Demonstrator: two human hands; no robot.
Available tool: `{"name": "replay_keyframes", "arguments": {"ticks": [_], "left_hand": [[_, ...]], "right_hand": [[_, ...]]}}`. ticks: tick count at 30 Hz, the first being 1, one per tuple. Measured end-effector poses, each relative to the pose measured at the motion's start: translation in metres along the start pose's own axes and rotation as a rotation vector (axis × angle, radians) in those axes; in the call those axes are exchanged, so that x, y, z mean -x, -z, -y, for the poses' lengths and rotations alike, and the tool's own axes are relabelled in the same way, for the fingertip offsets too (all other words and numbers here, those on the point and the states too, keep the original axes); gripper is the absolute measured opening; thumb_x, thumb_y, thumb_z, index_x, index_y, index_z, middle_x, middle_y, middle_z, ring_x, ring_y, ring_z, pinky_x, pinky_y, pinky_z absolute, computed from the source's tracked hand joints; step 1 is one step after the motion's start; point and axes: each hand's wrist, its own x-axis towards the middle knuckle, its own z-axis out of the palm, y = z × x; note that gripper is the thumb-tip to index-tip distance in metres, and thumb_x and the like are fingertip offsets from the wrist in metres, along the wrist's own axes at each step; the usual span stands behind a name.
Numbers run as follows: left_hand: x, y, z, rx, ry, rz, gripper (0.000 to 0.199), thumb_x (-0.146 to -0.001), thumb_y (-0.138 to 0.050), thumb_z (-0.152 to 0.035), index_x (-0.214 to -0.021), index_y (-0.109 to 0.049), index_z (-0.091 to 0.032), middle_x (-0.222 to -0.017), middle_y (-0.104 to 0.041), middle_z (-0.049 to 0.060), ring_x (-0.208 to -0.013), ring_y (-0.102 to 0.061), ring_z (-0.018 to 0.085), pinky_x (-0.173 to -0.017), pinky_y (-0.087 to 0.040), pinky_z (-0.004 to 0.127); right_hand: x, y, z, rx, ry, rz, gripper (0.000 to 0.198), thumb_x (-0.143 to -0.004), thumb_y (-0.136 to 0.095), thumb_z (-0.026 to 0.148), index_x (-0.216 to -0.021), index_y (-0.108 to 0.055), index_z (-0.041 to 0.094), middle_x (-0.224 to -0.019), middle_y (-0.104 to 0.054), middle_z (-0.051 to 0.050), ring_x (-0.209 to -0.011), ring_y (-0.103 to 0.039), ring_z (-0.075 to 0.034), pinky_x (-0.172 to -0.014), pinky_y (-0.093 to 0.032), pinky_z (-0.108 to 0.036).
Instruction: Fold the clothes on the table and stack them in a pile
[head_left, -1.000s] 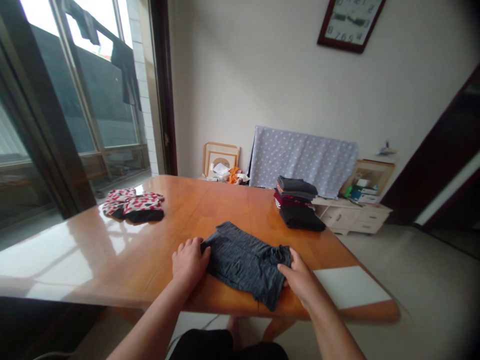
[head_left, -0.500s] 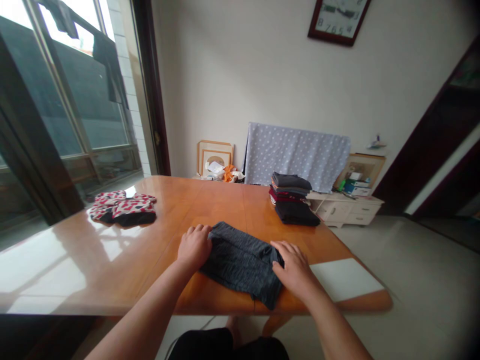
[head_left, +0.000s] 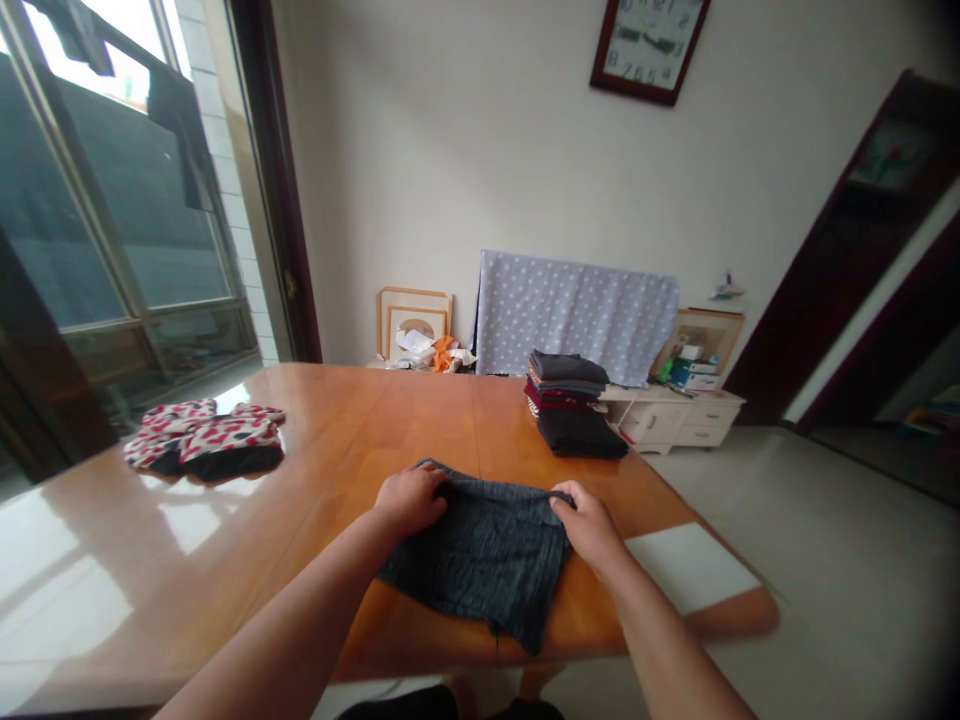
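Observation:
A folded, dark grey flecked garment [head_left: 480,555] lies on the wooden table [head_left: 390,410] close to its front edge. My left hand [head_left: 412,497] grips its far left corner, thumb and fingers closed on the cloth. At the far right corner, my right hand [head_left: 589,520] pinches the top edge, which is slightly raised. The far edge runs fairly straight between both hands, while the near side hangs uneven with a pointed right corner. Which kind of garment it is I cannot make out.
A stack of folded dark clothes [head_left: 574,400] stands at the table's far right. White clothing with red and black patches [head_left: 206,435] lies at the left. A white sheet [head_left: 694,567] rests near the right edge. Behind are a dotted grey cloth [head_left: 574,315] and a white cabinet [head_left: 675,420].
My right hand has shifted to the garment's far right corner and pulled that edge up and straighter. My left hand has moved slightly inward over the cloth. The view has turned a little.

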Motion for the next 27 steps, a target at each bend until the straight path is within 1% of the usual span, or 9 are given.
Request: {"name": "replay_keyframes", "arguments": {"ticks": [3,6,9,12,17,22,25,27], "left_hand": [[-0.011,0.0,0.005,-0.015,0.115,-0.03,0.027,-0.081,-0.056,-0.026,-0.101,-0.073,-0.03,-0.111,-0.07,0.007,-0.099,-0.067,0.026,-0.082,-0.05,0.034],[-0.026,0.0,0.015,-0.017,0.196,-0.066,0.025,-0.085,-0.049,-0.023,-0.095,-0.072,-0.026,-0.107,-0.071,0.01,-0.093,-0.068,0.026,-0.076,-0.049,0.033],[-0.045,0.001,0.024,0.008,0.228,-0.1,0.029,-0.091,-0.043,-0.025,-0.102,-0.07,-0.026,-0.108,-0.073,0.01,-0.093,-0.069,0.026,-0.074,-0.049,0.033],[-0.066,0.002,0.029,0.045,0.255,-0.128,0.032,-0.094,-0.041,-0.029,-0.113,-0.067,-0.027,-0.11,-0.074,0.009,-0.097,-0.068,0.025,-0.075,-0.048,0.031],[-0.09,0.001,0.033,0.092,0.267,-0.149,0.032,-0.093,-0.043,-0.029,-0.114,-0.068,-0.026,-0.11,-0.074,0.007,-0.101,-0.068,0.023,-0.079,-0.048,0.03],[-0.092,0.005,0.036,0.119,0.232,-0.143,0.031,-0.09,-0.047,-0.027,-0.11,-0.07,-0.026,-0.109,-0.075,0.006,-0.102,-0.067,0.023,-0.081,-0.048,0.029],[-0.082,0.011,0.039,0.13,0.185,-0.142,0.032,-0.088,-0.047,-0.024,-0.109,-0.071,-0.025,-0.11,-0.075,0.005,-0.104,-0.066,0.022,-0.084,-0.047,0.027],[-0.07,0.015,0.041,0.138,0.128,-0.146,0.031,-0.087,-0.048,-0.021,-0.107,-0.071,-0.025,-0.108,-0.075,0.004,-0.103,-0.067,0.021,-0.085,-0.047,0.026]], "right_hand": [[-0.011,0.002,-0.004,-0.052,-0.017,-0.057,0.027,-0.079,-0.056,0.04,-0.094,-0.067,0.02,-0.088,-0.073,-0.004,-0.084,-0.066,-0.023,-0.077,-0.048,-0.031],[-0.022,0.004,-0.008,-0.07,-0.007,-0.076,0.027,-0.08,-0.057,0.041,-0.094,-0.067,0.021,-0.091,-0.073,-0.005,-0.087,-0.066,-0.024,-0.081,-0.048,-0.032],[-0.033,0.002,-0.012,-0.083,-0.014,-0.108,0.027,-0.081,-0.056,0.042,-0.094,-0.066,0.021,-0.091,-0.073,-0.005,-0.088,-0.067,-0.024,-0.081,-0.048,-0.032],[-0.044,-0.002,-0.017,-0.073,-0.022,-0.141,0.028,-0.081,-0.055,0.044,-0.094,-0.066,0.021,-0.091,-0.073,-0.006,-0.087,-0.067,-0.024,-0.08,-0.049,-0.033],[-0.057,-0.008,-0.027,-0.015,-0.023,-0.16,0.029,-0.084,-0.053,0.044,-0.096,-0.067,0.022,-0.092,-0.074,-0.005,-0.088,-0.068,-0.025,-0.082,-0.05,-0.034],[-0.055,-0.003,-0.028,-0.008,0.001,-0.133,0.03,-0.085,-0.052,0.042,-0.102,-0.069,0.023,-0.099,-0.075,-0.006,-0.093,-0.068,-0.024,-0.087,-0.05,-0.034],[-0.044,0.004,-0.021,-0.018,0.039,-0.09,0.031,-0.086,-0.053,0.043,-0.103,-0.07,0.023,-0.099,-0.075,-0.006,-0.094,-0.068,-0.025,-0.088,-0.05,-0.034],[-0.03,0.009,-0.016,-0.031,0.067,-0.053,0.031,-0.087,-0.054,0.044,-0.104,-0.07,0.023,-0.1,-0.074,-0.006,-0.094,-0.068,-0.025,-0.088,-0.05,-0.034]]}}
